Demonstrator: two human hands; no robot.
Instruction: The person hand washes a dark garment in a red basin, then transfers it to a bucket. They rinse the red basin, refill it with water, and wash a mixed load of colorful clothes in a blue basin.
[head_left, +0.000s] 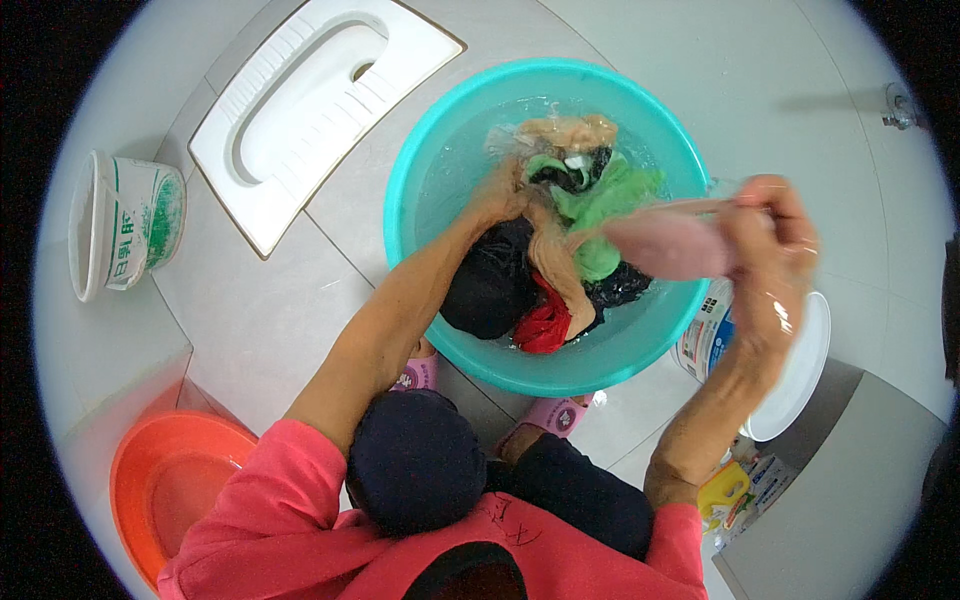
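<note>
A round turquoise plastic basin (409, 180) on the floor holds water and wet clothes. Raised over its right rim, my right hand (772, 247) grips a wet pink cloth (667, 244), blurred by motion. My left hand (502, 191) is down among the clothes at the basin's middle, beside a beige cloth (559, 262); its fingers are partly hidden, so what it holds does not show. A bright green cloth (611, 199) lies right of it. Nearer me are a black cloth (487, 285) and a red cloth (546, 319). More beige fabric (574, 131) floats at the far side.
A white squat toilet (262, 191) is set in the tiled floor at upper left. A white bucket (150, 217) stands at far left, an orange basin (142, 480) at lower left. Right of the turquoise basin are a lidded bucket (799, 367) and a yellow package (724, 487). A metal tap (900, 109) is at upper right.
</note>
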